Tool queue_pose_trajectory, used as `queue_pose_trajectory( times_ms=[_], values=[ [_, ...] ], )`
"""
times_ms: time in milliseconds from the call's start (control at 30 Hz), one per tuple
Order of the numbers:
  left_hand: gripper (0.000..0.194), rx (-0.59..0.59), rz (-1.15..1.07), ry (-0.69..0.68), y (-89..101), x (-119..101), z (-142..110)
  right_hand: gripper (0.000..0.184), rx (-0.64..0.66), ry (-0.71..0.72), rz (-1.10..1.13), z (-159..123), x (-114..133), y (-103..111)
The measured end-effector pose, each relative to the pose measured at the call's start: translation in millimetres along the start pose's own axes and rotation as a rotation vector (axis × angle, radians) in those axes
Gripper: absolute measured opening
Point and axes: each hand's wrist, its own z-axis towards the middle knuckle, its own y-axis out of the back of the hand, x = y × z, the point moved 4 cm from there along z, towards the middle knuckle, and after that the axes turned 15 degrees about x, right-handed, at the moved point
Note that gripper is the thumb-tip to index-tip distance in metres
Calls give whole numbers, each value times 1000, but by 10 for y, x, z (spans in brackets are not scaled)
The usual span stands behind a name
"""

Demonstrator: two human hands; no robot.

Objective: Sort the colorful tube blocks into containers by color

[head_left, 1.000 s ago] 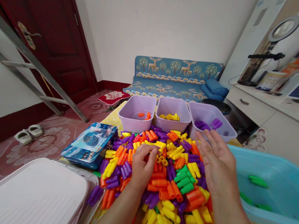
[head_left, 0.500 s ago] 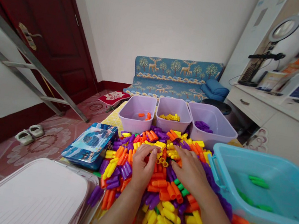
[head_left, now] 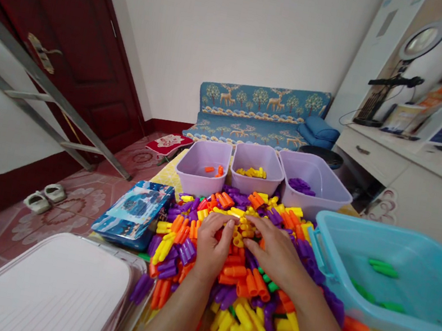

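Observation:
A heap of plastic tube-shaped toy pieces [head_left: 234,270] in orange, yellow, purple and green covers the middle of the table. My left hand [head_left: 214,241] is in the heap, thumb and fingers curled together at the edge of a cluster of yellow pieces [head_left: 239,236]. Opposite it, my right hand [head_left: 272,251] has its thumb and fingers around the right side of the same cluster. The hands face each other a short way apart. The undersides of the fingers are partly hidden.
Behind the heap stand three lilac bins, holding orange [head_left: 199,187], yellow [head_left: 254,185] and purple [head_left: 314,205] pieces. A blue tub [head_left: 383,314] with green pieces is on the right. At the left lie a blue case [head_left: 131,212] and a white lid [head_left: 50,284].
My right hand has moved left toward my left hand, bringing its fingers to the yellow cluster. My left hand has barely moved.

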Motion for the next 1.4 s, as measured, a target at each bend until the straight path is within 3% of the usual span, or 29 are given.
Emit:
queue_pose_trajectory(
  times_ms=[300, 433, 600, 767, 833, 900, 967, 1033, 1133, 1200, 1300, 1400],
  values=[
    [17, 17, 43, -10, -4, -13, 3, 41, -21, 41, -12, 9, 31, -54],
    [16, 10, 40, -5, -2, -6, 5, 33, -21, 95, 91, 23, 49, -26],
    [18, -18, 11, 30, 2, 25, 1, 39, -123, -20, 314, -9, -73, 112],
    [18, -23, 2, 59, 2, 35, 8, 36, -6, -92, 371, 83, -167, 386],
    [18, -26, -1, 60, 2, 37, 7, 36, -87, -100, 440, 192, -188, 552],
    [18, -27, -4, 63, -1, 43, 2, 46, -286, -52, 597, 306, -200, 692],
    [18, -28, -8, 64, -2, 49, -5, 57, -405, 14, 680, 419, -188, 718],
    [18, -29, -10, 64, -2, 51, -9, 55, -380, 28, 593, 528, -152, 628],
    [18, -27, -6, 57, 1, 47, -8, 42, -221, -48, 187, 647, -95, 394],
    [18, -29, -5, 52, 4, 43, -7, 48, -126, -90, -23, 688, -81, 255],
    [18, -30, -7, 52, 3, 44, -5, 56, -67, -118, -97, 691, -82, 163],
    [17, -28, -9, 51, -5, 53, -3, 50, 14, -159, -152, 641, -77, 144]
  ],
)
